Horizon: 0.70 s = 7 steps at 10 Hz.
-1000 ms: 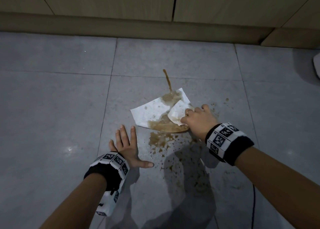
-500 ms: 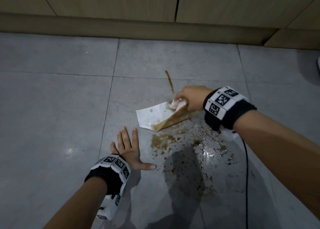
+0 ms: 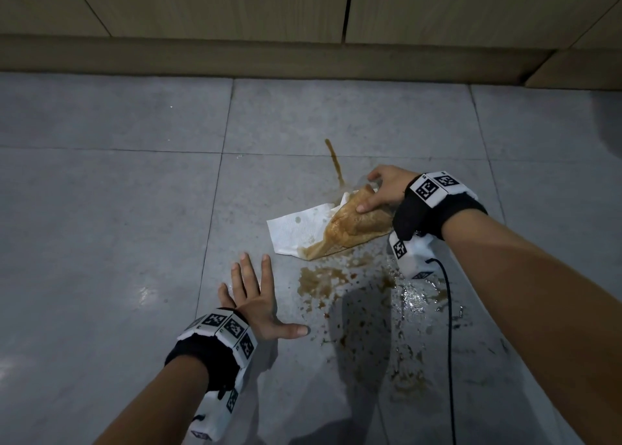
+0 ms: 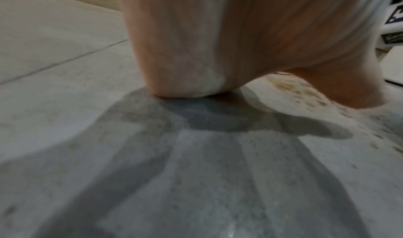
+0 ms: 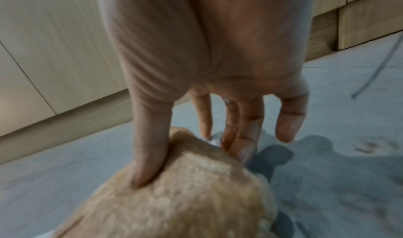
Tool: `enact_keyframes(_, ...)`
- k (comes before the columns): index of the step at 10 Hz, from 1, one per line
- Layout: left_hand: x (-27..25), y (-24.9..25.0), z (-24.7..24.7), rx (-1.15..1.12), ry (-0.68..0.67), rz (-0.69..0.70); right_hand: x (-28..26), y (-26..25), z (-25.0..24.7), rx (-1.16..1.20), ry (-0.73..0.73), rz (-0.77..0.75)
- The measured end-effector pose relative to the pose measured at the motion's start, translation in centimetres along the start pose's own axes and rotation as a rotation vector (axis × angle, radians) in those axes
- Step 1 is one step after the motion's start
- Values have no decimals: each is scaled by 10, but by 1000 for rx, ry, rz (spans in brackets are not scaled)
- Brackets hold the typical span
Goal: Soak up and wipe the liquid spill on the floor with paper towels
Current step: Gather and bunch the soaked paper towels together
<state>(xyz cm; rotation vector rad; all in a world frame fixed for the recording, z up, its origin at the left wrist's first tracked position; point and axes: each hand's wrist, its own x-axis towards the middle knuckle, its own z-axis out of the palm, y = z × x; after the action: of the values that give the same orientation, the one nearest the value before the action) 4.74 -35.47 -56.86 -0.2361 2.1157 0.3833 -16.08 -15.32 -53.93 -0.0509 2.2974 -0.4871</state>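
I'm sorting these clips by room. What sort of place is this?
Probably a home kitchen floor: large grey tiles, pale wood-look cabinet fronts above a recessed kickboard, and a brown spill.

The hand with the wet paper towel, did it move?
Yes. The right hand went up along the brown streak, toward the cabinets.

Right hand [image 3: 382, 188] grips soaked paper towel [image 3: 323, 229]; left hand [image 3: 250, 296] flat on floor [image 3: 101, 209].

The paper towel [image 3: 296, 230] under the right hand [image 3: 383, 188] looks soft and soggy brown, and the grey tile floor [image 3: 111, 215] by the left hand [image 3: 252, 296] looks smooth and shiny.
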Motion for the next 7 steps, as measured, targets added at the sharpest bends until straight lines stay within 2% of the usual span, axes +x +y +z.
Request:
enact_keyframes(1,-1,0,-1,-10,-5,-5,-4,-5,-3,-71,-77,50)
enact_keyframes(2,-1,2,-1,-10,3,-5,-12,-14,2,-228,33,76)
enact_keyframes(3,-1,3,1,-11,25,-23,-34,-36,16,-285,346,-109)
enact_keyframes(4,-2,4,2,0,40,-37,-52,-65,48,-425,286,-378)
enact_keyframes(5,-5,7,0,-4,42,-36,-50,-84,94,-552,128,-440)
enact_keyframes(6,-8,8,-4,-22,21,-26,-47,-90,123,-606,178,-460)
enact_keyframes(7,-6,7,-3,-20,19,-31,-52,-86,125,-632,256,-490)
